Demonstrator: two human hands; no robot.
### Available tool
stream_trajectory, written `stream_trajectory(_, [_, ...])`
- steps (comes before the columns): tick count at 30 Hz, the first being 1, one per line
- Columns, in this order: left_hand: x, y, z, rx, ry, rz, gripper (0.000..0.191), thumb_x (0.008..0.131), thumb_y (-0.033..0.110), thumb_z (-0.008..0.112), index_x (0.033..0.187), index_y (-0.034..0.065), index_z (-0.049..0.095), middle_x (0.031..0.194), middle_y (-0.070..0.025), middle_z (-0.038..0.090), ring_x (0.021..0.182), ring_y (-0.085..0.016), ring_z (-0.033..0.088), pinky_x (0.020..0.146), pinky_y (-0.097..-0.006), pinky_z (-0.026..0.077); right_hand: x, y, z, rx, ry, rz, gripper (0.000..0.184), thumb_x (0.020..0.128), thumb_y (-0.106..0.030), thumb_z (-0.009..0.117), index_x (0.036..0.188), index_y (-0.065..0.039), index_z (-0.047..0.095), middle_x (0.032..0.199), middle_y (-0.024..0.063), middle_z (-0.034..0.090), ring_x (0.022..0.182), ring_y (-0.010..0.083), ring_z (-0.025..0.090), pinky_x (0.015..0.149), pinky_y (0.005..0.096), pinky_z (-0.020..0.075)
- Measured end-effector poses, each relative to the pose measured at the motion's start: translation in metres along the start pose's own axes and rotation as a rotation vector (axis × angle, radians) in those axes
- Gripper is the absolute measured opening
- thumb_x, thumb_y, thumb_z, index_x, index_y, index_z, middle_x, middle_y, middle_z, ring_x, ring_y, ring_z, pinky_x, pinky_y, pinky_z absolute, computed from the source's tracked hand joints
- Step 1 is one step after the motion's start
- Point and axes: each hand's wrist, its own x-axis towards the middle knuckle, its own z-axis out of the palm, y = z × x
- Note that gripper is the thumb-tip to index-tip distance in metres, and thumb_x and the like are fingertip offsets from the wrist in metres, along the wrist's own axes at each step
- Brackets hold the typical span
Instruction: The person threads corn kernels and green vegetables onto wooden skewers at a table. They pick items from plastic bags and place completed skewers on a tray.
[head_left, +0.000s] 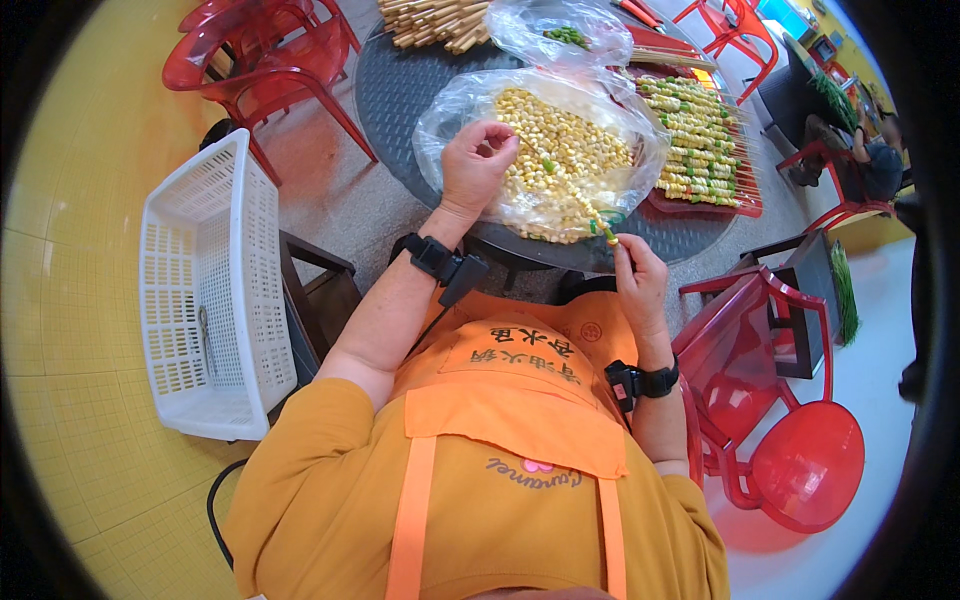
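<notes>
My left hand (478, 161) pinches one end of a thin skewer over a clear plastic bag (442, 112) of pale yellow kernels (574, 135). The skewer (583, 196) slants down to the right, threaded with yellow pieces and green pieces. My right hand (643, 277) holds its lower right end, by a green piece at the table's near edge. To the right, a red tray (686, 205) bears many filled skewers (694, 142) laid side by side. A smaller clear bag (517, 30) with green pieces (568, 36) lies beyond the kernels.
The round dark table (397, 97) also holds a pile of bamboo sticks (439, 22), bare skewers (671, 58) and a red-handled tool (641, 11). A white plastic basket (259, 300) stands left. Red chairs (300, 82) are on both sides. Another person (877, 161) sits at far right.
</notes>
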Motion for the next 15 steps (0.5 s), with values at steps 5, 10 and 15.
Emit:
stream_trajectory(5, [-0.001, -0.003, 0.000, -0.042, -0.005, 0.003, 0.009, 0.082, 0.008, 0.071, 0.090, 0.0068, 0.069, 0.081, 0.0049, 0.065, 0.064, -0.001, 0.053, 0.059, -0.0164, 0.045, -0.002, -0.004, 0.003, 0.023, -0.005, 0.016, 0.010, 0.089, -0.006, 0.059, 0.097, -0.002, 0.063, 0.071, 0.0123, 0.061, 0.058, 0.0178, 0.058, 0.056, 0.0284, 0.0453])
stream_trajectory(10, [0.003, -0.002, -0.002, -0.463, -0.043, -0.247, 0.011, 0.088, 0.012, 0.068, 0.095, 0.0036, 0.069, 0.082, 0.0033, 0.064, 0.067, -0.002, 0.052, 0.060, -0.0153, 0.042, -0.003, -0.007, 0.005, 0.129, 0.001, 0.054, 0.010, 0.091, -0.006, 0.057, 0.098, -0.001, 0.063, 0.071, 0.0088, 0.058, 0.060, 0.0113, 0.052, 0.055, 0.0259, 0.0426])
stream_trajectory(15, [0.008, 0.002, -0.014, -0.549, -0.187, -0.336, 0.021, 0.090, 0.019, 0.067, 0.101, 0.0016, 0.070, 0.083, 0.0026, 0.065, 0.064, -0.002, 0.050, 0.056, -0.0158, 0.039, -0.005, -0.006, 0.008, 0.119, 0.009, 0.045, 0.011, 0.091, -0.006, 0.057, 0.098, -0.001, 0.063, 0.072, 0.0082, 0.058, 0.060, 0.0110, 0.052, 0.056, 0.0253, 0.0427])
